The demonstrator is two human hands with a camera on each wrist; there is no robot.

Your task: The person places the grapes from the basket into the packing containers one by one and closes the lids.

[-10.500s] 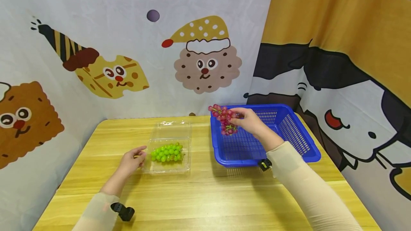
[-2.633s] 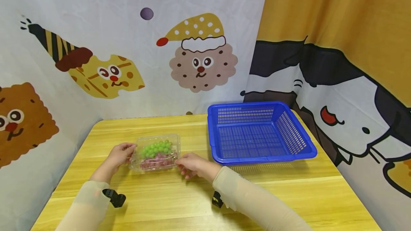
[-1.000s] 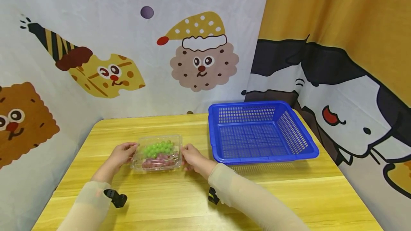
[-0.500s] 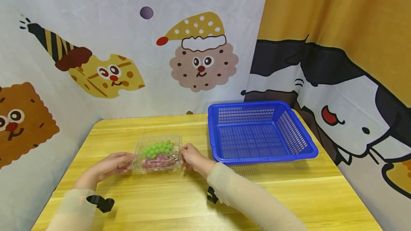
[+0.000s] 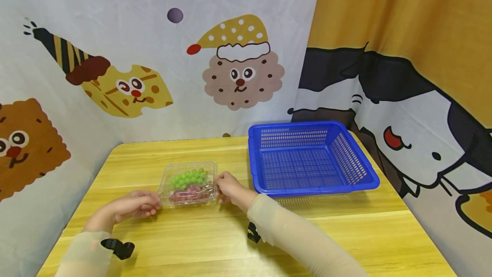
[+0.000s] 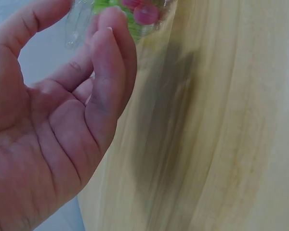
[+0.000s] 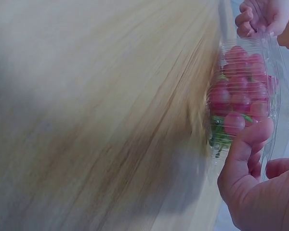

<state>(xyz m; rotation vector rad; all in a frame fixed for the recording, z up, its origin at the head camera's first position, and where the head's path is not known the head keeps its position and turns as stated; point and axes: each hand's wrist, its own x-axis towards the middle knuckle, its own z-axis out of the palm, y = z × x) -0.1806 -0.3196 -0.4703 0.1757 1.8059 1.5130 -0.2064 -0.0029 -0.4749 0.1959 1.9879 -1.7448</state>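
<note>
Clear clamshell box (image 5: 188, 184) sits on the yellow surface (image 5: 238, 234), lid down, just left of the blue basket (image 5: 312, 188). Inside the box: green grapes (image 5: 188, 178) at the far side, red grapes (image 5: 189, 193) at the near side.

Risks, as a judgement:
- Lid may not be latched all round. Only the right hand has contact, so any lift or slide from that one end could flex the thin plastic and let the lid spring up.
- The red grapes press close against the near wall in the right wrist view (image 7: 238, 98). Squeezing the box there could bruise them or pop the seam.
- The box is light and the surface smooth. A sideways push from the right could skate it toward the left hand rather than seat it.

Hand positions relative to the box:
- Right hand (image 5: 227, 186): at the box's right edge, fingers curled against the wall, thumb (image 7: 248, 139) laid on the clear plastic. It holds that edge.
- Left hand (image 5: 135, 204): just off the box's near left corner, fingers relaxed and loosely bent, holding nothing. Left wrist view shows the fingertips (image 6: 111, 29) just short of the box corner (image 6: 135, 14). Contact not evident.
</note>
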